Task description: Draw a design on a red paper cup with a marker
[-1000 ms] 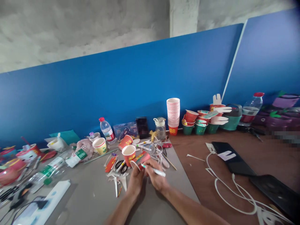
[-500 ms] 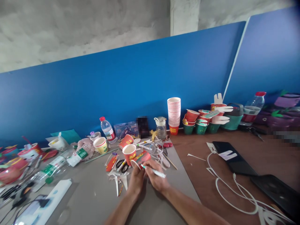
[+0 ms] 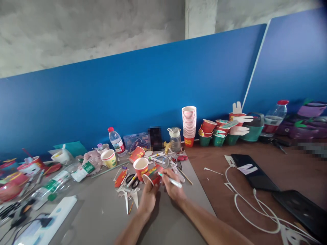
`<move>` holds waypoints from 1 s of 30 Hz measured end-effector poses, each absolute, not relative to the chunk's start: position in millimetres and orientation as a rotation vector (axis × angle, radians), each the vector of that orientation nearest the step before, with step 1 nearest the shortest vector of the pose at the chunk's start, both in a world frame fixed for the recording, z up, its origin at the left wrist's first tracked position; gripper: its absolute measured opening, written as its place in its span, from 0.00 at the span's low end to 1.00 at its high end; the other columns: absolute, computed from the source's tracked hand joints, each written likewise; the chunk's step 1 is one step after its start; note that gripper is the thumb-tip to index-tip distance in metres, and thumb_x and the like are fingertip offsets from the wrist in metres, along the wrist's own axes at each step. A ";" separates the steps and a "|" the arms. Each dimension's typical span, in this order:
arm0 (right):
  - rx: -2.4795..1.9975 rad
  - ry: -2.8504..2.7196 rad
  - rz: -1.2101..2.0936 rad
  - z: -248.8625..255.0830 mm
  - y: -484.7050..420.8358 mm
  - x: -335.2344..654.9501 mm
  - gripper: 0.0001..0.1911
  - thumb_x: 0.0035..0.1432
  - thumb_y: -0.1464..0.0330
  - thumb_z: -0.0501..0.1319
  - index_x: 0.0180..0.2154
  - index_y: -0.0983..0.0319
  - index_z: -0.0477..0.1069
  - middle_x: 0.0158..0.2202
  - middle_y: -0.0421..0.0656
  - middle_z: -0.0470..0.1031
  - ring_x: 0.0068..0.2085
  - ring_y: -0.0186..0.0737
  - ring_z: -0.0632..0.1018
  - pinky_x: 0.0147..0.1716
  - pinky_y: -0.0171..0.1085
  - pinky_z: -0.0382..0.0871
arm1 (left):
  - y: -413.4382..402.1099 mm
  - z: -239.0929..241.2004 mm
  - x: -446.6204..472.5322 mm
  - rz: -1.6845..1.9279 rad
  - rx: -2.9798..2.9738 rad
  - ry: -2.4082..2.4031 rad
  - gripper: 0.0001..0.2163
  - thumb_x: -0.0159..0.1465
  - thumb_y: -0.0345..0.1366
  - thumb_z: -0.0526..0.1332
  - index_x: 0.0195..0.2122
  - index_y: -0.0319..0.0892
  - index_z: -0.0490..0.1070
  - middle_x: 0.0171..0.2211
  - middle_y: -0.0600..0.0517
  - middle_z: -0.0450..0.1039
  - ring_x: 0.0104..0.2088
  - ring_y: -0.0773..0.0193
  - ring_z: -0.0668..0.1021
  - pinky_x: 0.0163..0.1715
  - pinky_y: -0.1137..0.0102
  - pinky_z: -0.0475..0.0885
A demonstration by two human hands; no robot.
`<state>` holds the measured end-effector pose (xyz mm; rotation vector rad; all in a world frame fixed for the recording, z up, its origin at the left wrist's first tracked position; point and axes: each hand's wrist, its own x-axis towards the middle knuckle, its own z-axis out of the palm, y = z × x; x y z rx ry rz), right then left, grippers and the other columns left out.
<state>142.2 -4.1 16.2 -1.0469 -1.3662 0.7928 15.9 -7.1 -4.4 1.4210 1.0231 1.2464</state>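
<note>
My left hand (image 3: 149, 197) is closed round a red paper cup (image 3: 154, 174) tipped on its side, its white rim facing left and toward me. In my right hand (image 3: 173, 186) is a white marker (image 3: 174, 183) with a green tip, pointing at the cup's side; whether the tip touches I cannot tell. Just behind stands another red paper cup (image 3: 142, 170), upright. Black-handled scissors (image 3: 133, 182) lie left of it, among white paper scraps (image 3: 127, 195) and a red cut piece (image 3: 121, 178).
A tall stack of paper cups (image 3: 189, 126) stands by the blue partition (image 3: 143, 92), near a glass jar (image 3: 175, 139). Plastic bottles (image 3: 57, 183) and a power strip (image 3: 61, 214) lie left. On the right are a black phone (image 3: 252, 173) and white cable (image 3: 236, 202).
My right hand and the marker have shifted slightly right, away from the cup's rim toward its base. More of the cup's side shows now, still in my left hand.
</note>
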 end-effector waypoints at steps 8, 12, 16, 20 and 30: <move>-0.970 -1.448 0.765 21.9 -13.6 137.4 0.09 0.54 0.68 0.51 0.27 0.61 0.68 0.20 0.38 0.66 0.24 0.35 0.68 0.26 0.33 0.61 | -7.1 -7.3 11.8 1.186 1.462 1.075 0.17 0.58 0.41 0.58 0.47 0.42 0.69 0.49 0.47 0.71 0.51 0.53 0.70 0.53 0.60 0.61; -0.999 -1.415 0.780 19.1 -8.9 140.4 0.09 0.54 0.68 0.51 0.26 0.61 0.68 0.19 0.38 0.65 0.23 0.35 0.67 0.24 0.32 0.61 | -6.3 -7.6 13.4 1.211 1.451 1.035 0.17 0.58 0.40 0.58 0.48 0.43 0.68 0.52 0.48 0.69 0.54 0.54 0.68 0.55 0.61 0.59; -1.127 -1.292 0.781 14.7 -0.7 148.3 0.09 0.54 0.67 0.51 0.27 0.61 0.67 0.18 0.36 0.63 0.21 0.34 0.66 0.21 0.32 0.59 | -7.1 -3.9 16.4 1.222 1.451 0.999 0.18 0.58 0.38 0.58 0.50 0.43 0.67 0.52 0.47 0.69 0.56 0.54 0.65 0.57 0.60 0.57; -0.962 -1.425 0.798 18.3 -14.0 137.2 0.09 0.54 0.67 0.51 0.26 0.61 0.68 0.20 0.38 0.66 0.24 0.35 0.68 0.25 0.32 0.61 | -6.0 -11.8 12.6 1.208 1.418 1.050 0.17 0.58 0.42 0.58 0.46 0.40 0.69 0.46 0.45 0.72 0.48 0.53 0.72 0.51 0.59 0.63; -1.103 -1.289 0.844 15.6 -2.6 145.8 0.08 0.53 0.68 0.51 0.25 0.61 0.66 0.16 0.36 0.62 0.20 0.33 0.65 0.21 0.31 0.58 | -6.4 -8.4 15.0 1.211 1.414 1.032 0.18 0.57 0.40 0.58 0.48 0.41 0.67 0.50 0.46 0.70 0.53 0.52 0.68 0.54 0.59 0.60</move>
